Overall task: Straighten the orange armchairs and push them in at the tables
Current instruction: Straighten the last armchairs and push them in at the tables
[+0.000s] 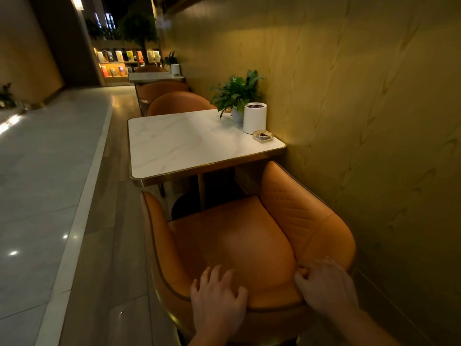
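An orange armchair stands right below me, its seat facing a white marble table. Its front edge sits just under the table's near rim, and its right arm is close to the wall. My left hand grips the top of the backrest left of centre, fingers curled over it. My right hand holds the backrest further right, thumb pressed into the cushion seam. Across the table another orange armchair shows its back, and a third orange armchair stands behind that at a further table.
On the near table by the wall stand a potted plant, a white cylinder bin and a glass ashtray. The yellow wood wall runs along the right. A wood-floor strip and pale tiled aisle lie left.
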The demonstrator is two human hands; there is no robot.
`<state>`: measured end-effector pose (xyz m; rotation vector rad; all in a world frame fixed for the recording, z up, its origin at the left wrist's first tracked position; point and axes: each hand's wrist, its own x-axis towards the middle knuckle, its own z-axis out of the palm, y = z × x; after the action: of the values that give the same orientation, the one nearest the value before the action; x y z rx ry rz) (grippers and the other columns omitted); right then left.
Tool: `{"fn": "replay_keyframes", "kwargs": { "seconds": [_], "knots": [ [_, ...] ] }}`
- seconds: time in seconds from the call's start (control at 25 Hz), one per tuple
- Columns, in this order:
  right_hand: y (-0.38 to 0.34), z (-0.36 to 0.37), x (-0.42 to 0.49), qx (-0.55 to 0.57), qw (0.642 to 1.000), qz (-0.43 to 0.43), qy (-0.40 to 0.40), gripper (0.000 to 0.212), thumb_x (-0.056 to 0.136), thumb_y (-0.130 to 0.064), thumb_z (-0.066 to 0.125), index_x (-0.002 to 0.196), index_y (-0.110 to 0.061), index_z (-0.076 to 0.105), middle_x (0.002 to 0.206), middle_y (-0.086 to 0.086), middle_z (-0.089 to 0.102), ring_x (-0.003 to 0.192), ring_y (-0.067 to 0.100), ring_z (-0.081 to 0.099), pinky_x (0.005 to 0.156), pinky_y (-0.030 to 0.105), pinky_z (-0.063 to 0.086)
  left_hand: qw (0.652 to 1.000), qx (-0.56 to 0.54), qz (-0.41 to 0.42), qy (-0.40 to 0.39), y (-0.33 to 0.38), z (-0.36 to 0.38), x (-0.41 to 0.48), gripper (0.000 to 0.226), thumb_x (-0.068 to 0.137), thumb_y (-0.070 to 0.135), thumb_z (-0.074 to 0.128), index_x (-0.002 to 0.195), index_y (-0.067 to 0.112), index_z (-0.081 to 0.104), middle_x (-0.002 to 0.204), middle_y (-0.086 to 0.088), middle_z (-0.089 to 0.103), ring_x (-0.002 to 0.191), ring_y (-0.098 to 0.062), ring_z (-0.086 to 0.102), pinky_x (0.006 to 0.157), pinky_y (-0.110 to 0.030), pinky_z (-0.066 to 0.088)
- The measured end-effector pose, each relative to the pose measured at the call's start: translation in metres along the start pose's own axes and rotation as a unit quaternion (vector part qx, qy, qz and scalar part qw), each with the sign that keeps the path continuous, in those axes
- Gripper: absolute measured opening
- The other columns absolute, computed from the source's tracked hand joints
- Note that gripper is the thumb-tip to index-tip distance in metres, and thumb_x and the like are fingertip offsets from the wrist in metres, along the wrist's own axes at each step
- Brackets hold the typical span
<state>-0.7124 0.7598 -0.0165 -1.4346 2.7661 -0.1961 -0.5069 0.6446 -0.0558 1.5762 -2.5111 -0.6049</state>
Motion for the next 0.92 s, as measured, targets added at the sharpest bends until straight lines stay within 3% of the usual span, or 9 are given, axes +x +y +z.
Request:
{"fn": "replay_keyframes", "kwargs": {
  "seconds": [0.36,0.92],
  "knots": [
    [0.01,0.0,0.025,0.008,1.0,0.01,0.001,0.046,0.091,-0.057,0.037,0.121,-0.035,0.063,0.119,-0.012,0.064,0.11,0.009,0.052,0.108,0.032,0.031,1.0,0.009,0.006,-0.005,0.012,0.003,0.022,0.065,0.081,0.067,0.022,0.139,0.046,0.043,0.156,0.015,0.033,0.147,-0.013,0.02,0.119,-0.047,0.017],
    [0.032,0.004,0.071,-0.01,1.0,-0.019,-0.014,0.053,0.089,-0.065,0.032,0.125,-0.037,0.059,0.123,-0.011,0.061,0.108,0.012,0.053,0.09,0.034,0.041,0.999,0.04,0.003,-0.022,0.034,0.016,0.052,0.066,0.085,0.067,0.018,0.139,0.041,0.047,0.145,0.008,0.048,0.132,-0.018,0.042,0.107,-0.047,0.031]
  ]
}}
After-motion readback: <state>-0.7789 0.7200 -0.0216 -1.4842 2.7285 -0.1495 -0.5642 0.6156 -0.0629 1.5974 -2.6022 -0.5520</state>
